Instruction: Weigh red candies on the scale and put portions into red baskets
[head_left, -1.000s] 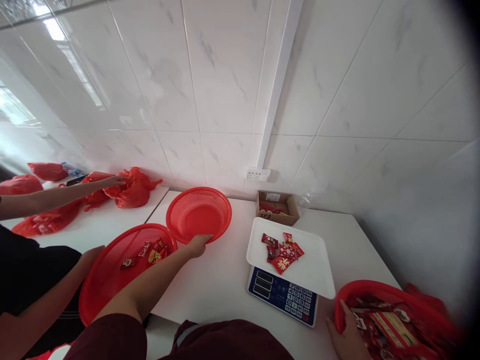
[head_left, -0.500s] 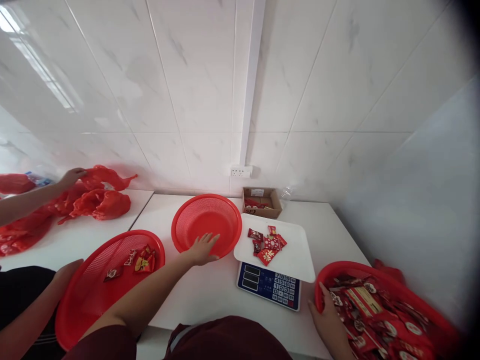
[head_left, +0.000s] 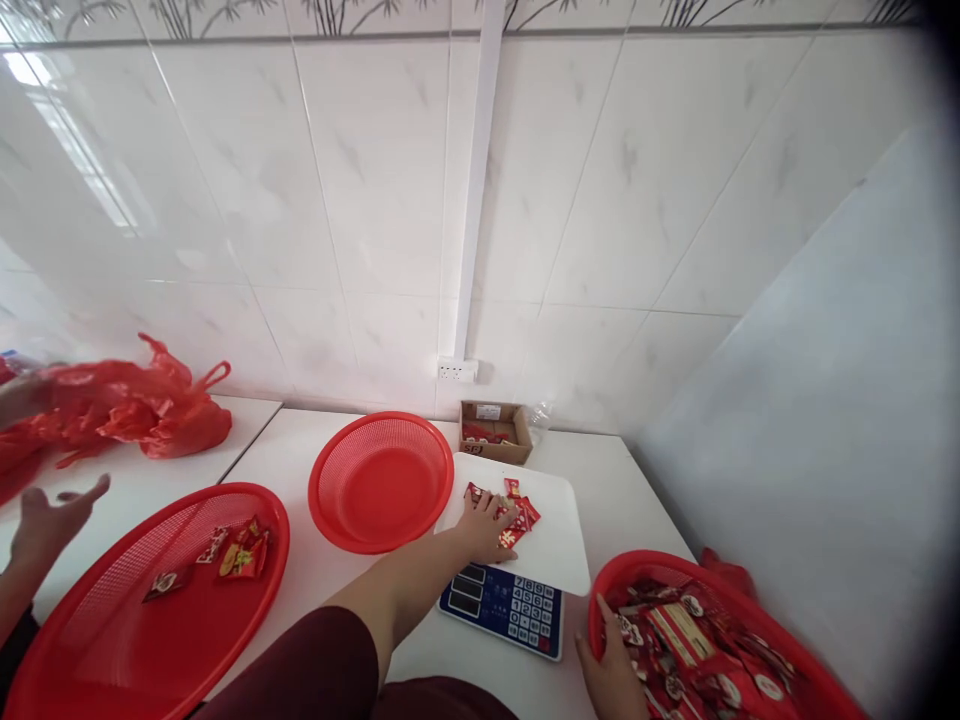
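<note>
Red packets [head_left: 528,512], a small loose heap: on white tray [head_left: 559,555], left of its middle, partly covered. Tray set atop blue-faced scale [head_left: 499,610], seemingly so the load bears on it, keypad left exposed on the near side.

Left hand [head_left: 486,525]: reaching over the heap, fingers bent and somewhat parted; whether any packet is gripped, cannot tell.

Right hand [head_left: 615,670]: fingers closed over the left rim of the right basket [head_left: 645,558], thumb outside, probably to steady it.

Wrappers: glossy, mostly red, flat, lying at mixed angles, one with pale lettering.

Also: far red basket [head_left: 382,495], left of tray; cardboard box [head_left: 499,452], just beyond tray.
</note>
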